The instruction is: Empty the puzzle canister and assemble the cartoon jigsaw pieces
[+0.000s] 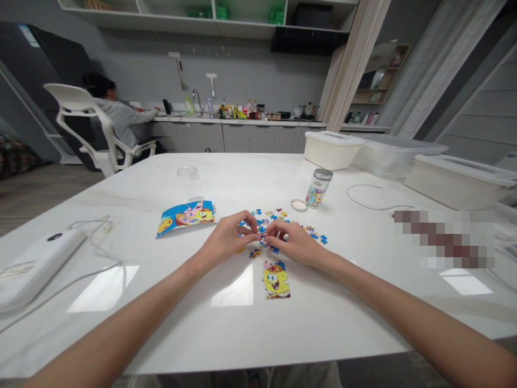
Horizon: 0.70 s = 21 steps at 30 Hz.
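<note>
Over a scatter of small jigsaw puzzle pieces, my left hand and my right hand meet at the fingertips. Both are closed in a pinch around small puzzle pieces between them; fingers partly hide these. Closer to me lies a joined section of puzzle with a yellow cartoon face. A curved picture sheet in blue, pink and yellow rests left of my left hand. Beyond my right hand stands a printed canister with a silver lid, and a round lid lies beside it.
A clear jar stands at the table's back left. White lidded boxes and a translucent bin line the right rear. A white device with cables sits at left. Behind, a person sits in a white chair by the counter.
</note>
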Motion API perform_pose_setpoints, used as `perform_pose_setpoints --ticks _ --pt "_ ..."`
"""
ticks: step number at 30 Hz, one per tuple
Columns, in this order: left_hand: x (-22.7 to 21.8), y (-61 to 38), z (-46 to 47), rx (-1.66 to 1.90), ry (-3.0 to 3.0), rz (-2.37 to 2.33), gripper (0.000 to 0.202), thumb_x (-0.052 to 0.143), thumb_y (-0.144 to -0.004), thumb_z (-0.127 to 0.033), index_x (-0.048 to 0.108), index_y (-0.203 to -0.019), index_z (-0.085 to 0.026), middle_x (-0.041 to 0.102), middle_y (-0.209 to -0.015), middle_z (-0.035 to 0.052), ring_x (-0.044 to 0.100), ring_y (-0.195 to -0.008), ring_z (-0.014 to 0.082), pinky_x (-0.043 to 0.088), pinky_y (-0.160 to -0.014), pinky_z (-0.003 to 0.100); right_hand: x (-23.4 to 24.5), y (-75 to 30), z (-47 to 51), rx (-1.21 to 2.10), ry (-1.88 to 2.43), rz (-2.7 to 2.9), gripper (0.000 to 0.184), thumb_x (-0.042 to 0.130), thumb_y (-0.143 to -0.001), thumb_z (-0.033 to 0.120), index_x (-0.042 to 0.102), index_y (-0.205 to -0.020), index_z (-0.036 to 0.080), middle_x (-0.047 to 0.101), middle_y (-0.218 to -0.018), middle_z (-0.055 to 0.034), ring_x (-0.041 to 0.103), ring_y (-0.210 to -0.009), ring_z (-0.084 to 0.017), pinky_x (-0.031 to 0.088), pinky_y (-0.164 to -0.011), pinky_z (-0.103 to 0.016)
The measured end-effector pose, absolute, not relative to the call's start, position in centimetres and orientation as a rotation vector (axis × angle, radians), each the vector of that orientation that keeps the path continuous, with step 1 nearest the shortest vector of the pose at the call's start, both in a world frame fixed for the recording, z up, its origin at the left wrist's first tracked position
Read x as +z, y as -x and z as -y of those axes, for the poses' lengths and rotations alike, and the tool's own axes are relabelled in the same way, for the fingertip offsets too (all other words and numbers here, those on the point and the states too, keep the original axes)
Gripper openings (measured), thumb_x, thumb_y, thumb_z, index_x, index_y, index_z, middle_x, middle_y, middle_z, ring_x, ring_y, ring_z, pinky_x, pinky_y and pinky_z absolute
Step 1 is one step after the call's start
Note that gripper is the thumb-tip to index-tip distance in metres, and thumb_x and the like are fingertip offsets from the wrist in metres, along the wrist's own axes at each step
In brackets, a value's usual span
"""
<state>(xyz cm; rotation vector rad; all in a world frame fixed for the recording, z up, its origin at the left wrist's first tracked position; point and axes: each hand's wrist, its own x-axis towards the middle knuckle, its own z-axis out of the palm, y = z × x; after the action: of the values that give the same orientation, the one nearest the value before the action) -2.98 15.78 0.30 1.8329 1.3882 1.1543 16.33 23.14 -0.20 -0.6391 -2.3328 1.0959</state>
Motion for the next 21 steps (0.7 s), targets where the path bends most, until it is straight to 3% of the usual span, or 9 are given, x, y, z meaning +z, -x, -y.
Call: perform_pose_setpoints --ticks 6,10,14,15,17,21 --pt "0.3 2.9 -16.0 1.137 -1.626 -1.274 0.023 0.067 -0.079 -0.032 0.052 -0.089 -0.018 0.068 -0.092 0.0033 0.071 -0.079 0.0173 0.056 -0.065 0.027 0.3 -16.2 -23.6 1.522 0.751 2.081 0.013 0.061 -0.088 0.027 0.06 -0.078 0.019 0.07 -0.073 -0.0032 0.064 -0.07 -0.014 0.049 -0.067 -0.029" --pt "0.2 3.1 -16.2 1.121 -1.644 -1.275 0.025 0.068 -0.078 -0.033 0.051 -0.09 -0.018 0.068 -0.093 0.0038 0.071 -0.078 0.0174 0.056 -0.067 0.029 0.3 -16.3 -23.7 1.576 0.76 2.017 0.012 0.062 -0.085 0.028 0.061 -0.079 0.018 0.069 -0.074 -0.0032 0.063 -0.071 -0.014 0.048 -0.069 -0.029" --pt "-0.2 3.3 -16.2 1.025 -1.934 -1.491 0.009 0.058 -0.086 -0.022 0.051 -0.089 -0.019 0.067 -0.088 0.0026 0.068 -0.079 0.0163 0.053 -0.068 0.029 -0.1 -16.4 -23.9 1.537 0.768 1.992 0.014 0.066 -0.08 0.028 0.059 -0.073 0.019 0.066 -0.075 -0.003 0.059 -0.067 -0.014 0.047 -0.063 -0.028" --pt "-0.2 3.4 -16.1 0.969 -2.078 -1.593 0.003 0.054 -0.087 -0.017 0.051 -0.088 -0.018 0.066 -0.088 0.0032 0.067 -0.079 0.0162 0.052 -0.069 0.029 -0.3 -16.4 -24.0 1.526 0.773 1.989 0.015 0.067 -0.079 0.028 0.058 -0.072 0.019 0.066 -0.076 -0.0029 0.058 -0.067 -0.013 0.047 -0.062 -0.028" --pt "0.2 3.7 -15.9 0.803 -2.359 -1.813 0.01 0.046 -0.089 -0.01 0.053 -0.089 -0.017 0.064 -0.092 0.0056 0.063 -0.079 0.0163 0.049 -0.07 0.03 -0.5 -16.4 -24.2 1.522 0.778 1.984 0.017 0.07 -0.076 0.029 0.056 -0.071 0.019 0.065 -0.075 -0.0024 0.057 -0.065 -0.013 0.046 -0.06 -0.027" --pt "1.6 5.1 -15.7 0.376 -2.697 -1.944 0.016 0.041 -0.095 -0.013 0.057 -0.091 -0.015 0.062 -0.093 0.0082 0.06 -0.079 0.0172 0.045 -0.068 0.029 -0.8 -16.4 -24.6 1.517 0.741 1.98 0.016 0.071 -0.075 0.029 0.059 -0.079 0.02 0.065 -0.075 -0.0019 0.058 -0.066 -0.013 0.046 -0.06 -0.028"
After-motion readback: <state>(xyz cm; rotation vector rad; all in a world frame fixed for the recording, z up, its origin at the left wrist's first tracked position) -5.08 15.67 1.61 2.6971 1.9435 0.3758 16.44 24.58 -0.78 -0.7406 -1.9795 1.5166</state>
